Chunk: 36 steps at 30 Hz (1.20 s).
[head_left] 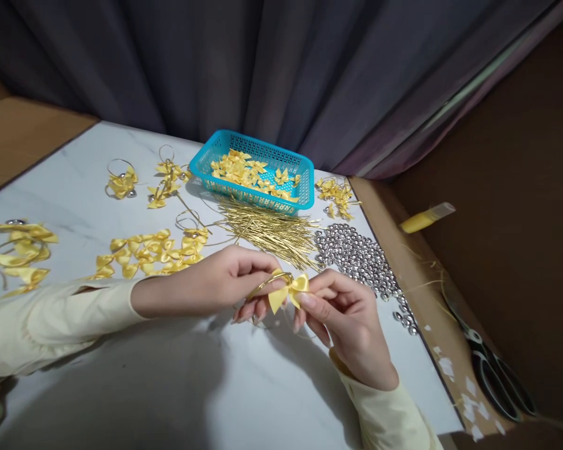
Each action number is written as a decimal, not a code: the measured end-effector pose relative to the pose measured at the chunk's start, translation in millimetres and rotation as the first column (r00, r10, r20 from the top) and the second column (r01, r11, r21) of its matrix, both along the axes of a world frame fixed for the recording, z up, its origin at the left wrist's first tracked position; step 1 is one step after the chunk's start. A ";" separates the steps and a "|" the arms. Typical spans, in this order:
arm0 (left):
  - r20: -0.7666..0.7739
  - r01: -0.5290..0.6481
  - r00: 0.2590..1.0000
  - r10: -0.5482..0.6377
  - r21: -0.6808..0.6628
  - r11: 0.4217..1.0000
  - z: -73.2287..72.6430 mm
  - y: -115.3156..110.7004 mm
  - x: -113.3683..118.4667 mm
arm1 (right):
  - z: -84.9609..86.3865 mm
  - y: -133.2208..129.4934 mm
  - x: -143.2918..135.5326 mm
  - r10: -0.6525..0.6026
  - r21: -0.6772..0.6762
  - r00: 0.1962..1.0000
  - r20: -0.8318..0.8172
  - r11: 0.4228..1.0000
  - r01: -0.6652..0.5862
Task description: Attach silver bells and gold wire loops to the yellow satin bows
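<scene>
A yellow satin ribbon bow [291, 287] is held between my two hands above the white tabletop. My left hand [244, 275] pinches its left side, and a thin gold wire tie curves along those fingers. On the other side, my right hand [344, 306] grips the bow's right loop between thumb and fingertips. A faint thin loop hangs below the bow, too blurred to name. Just beyond my hands lies a pile of gold wire ties [267, 228]. Small silver bells or beads [356, 256] are heaped to the right of it.
A blue plastic basket [307, 187] with loose yellow bows stands at the back. Bows [145, 250] lie in rows left of my hands. Several bow-and-ring pieces [122, 181] sit farther left. Black-handled scissors [495, 375] and paper scraps lie at the right edge, near a yellow tube [425, 219].
</scene>
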<state>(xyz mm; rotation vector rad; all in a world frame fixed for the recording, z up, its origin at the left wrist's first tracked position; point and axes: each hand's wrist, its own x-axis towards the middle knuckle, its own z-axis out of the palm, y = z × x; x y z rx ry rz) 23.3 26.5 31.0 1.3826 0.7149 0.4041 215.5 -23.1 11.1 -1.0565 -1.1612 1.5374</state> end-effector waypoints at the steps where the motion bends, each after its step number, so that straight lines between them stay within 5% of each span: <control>1: -0.007 0.002 1.000 -0.002 0.028 1.000 -0.4 -0.1 -0.3 | 0.2 0.2 0.0 0.007 0.018 0.999 0.035 1.000 -0.008; 10: -0.172 0.035 0.985 0.016 0.290 0.956 2.4 -0.2 -3.8 | 7.6 10.8 11.5 -0.016 0.218 0.876 0.482 0.971 -0.102; 15: -0.182 0.031 0.983 0.016 0.252 0.967 3.0 0.2 -2.0 | 8.9 10.6 18.6 -0.128 0.370 0.820 0.558 0.923 -0.107; 23: -0.185 0.053 0.983 -0.014 0.204 0.978 2.5 0.8 -3.7 | 4.8 10.6 20.2 -0.167 0.375 0.834 0.526 0.925 -0.052; 30: -0.155 0.042 0.988 -0.014 0.181 0.983 -0.2 3.6 -5.0 | 12.9 14.1 19.3 0.067 0.250 0.752 0.656 0.921 -0.300; 36: -0.159 0.033 0.987 -0.009 0.148 0.988 1.6 3.6 -5.1 | 11.3 13.1 16.0 0.124 0.227 0.758 0.641 0.912 -0.341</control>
